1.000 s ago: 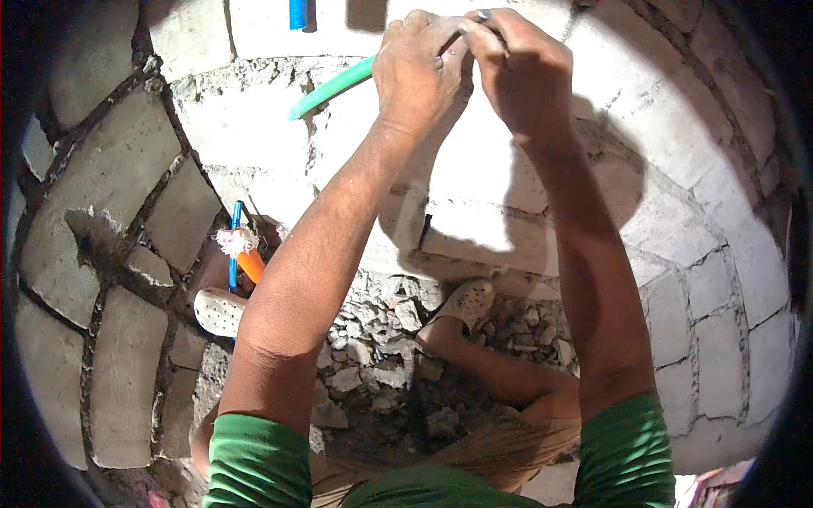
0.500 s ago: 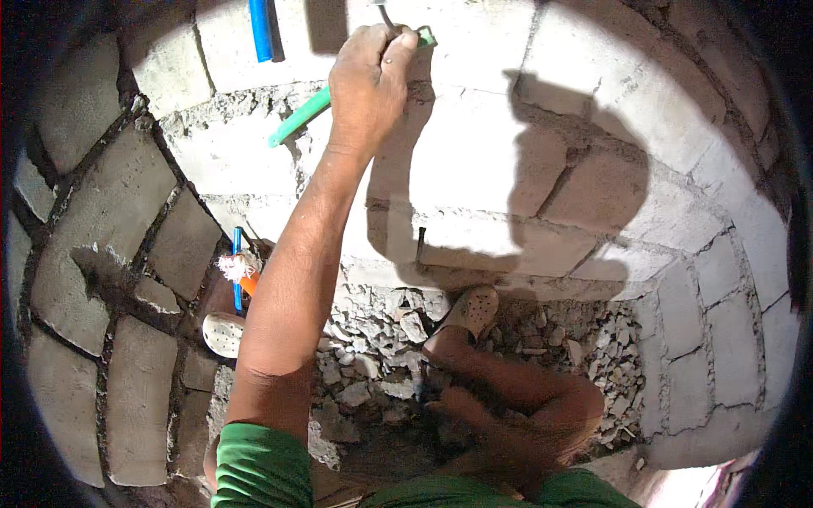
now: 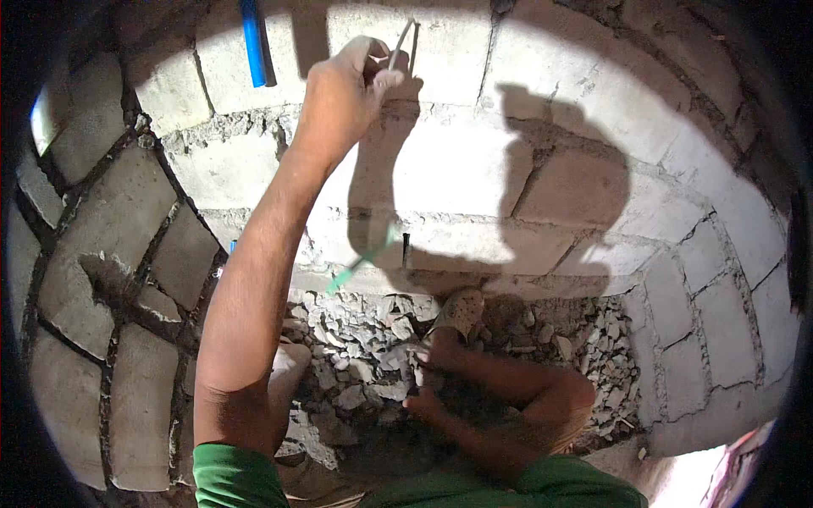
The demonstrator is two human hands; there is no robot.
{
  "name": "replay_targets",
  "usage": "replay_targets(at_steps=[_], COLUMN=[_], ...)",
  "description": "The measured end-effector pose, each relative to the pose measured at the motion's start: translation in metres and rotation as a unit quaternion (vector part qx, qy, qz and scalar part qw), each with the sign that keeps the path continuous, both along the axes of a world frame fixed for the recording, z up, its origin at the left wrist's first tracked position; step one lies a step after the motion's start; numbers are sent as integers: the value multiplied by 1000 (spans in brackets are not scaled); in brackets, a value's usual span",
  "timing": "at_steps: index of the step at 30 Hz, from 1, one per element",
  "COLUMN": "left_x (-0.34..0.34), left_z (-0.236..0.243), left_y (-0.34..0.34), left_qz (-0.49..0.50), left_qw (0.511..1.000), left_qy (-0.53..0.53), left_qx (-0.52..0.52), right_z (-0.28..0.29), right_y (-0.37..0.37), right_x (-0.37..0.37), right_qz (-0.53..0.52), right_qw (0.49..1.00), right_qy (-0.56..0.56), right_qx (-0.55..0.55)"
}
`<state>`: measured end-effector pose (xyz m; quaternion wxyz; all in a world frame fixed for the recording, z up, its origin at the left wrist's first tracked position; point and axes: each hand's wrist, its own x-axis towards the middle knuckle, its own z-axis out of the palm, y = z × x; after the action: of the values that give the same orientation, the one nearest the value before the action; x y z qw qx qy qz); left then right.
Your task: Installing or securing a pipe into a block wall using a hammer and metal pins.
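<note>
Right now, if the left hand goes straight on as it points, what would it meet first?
Probably the pale block wall, with the thin rod in the left hand likely touching first; this single view leaves the gap unclear.

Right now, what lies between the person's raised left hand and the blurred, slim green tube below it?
The head view shows no object between the left hand and green tube: only pale block wall, partly shadowed.

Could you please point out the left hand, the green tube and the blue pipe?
Left hand (image 3: 340,100): head view, back of the hand.
Green tube (image 3: 363,259): head view, middle of its blurred length.
Blue pipe (image 3: 252,44): head view, middle of its visible length.
</note>
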<state>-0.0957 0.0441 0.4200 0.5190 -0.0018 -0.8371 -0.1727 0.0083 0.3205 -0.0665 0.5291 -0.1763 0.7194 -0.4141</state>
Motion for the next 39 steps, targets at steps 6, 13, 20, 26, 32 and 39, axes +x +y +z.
replay_targets(at_steps=[6,13,20,26,32,39], left_x=[-46,-74,-71,-68,-70,-61], left_z=[13,-2,-1,4,7,6], left_y=[5,12,7,3,10,8], left_qz=[-34,56,56,-4,28,-17], left_qw=[993,982,986,987,987,982], left_qy=[112,179,152,121,129,131], left_qx=[34,20,25,106,90,132], right_z=[124,291,382,408,436,443], right_y=[25,46,1,-31,-46,-45], right_x=[-14,-109,-159,-188,-214,-164], right_qz=[-142,-178,-244,-139,-106,-145], right_qw=[951,885,820,546,601,579], right_qy=[276,337,456,780,771,754], right_qx=[-9,-269,-245,-273,-184,-274])
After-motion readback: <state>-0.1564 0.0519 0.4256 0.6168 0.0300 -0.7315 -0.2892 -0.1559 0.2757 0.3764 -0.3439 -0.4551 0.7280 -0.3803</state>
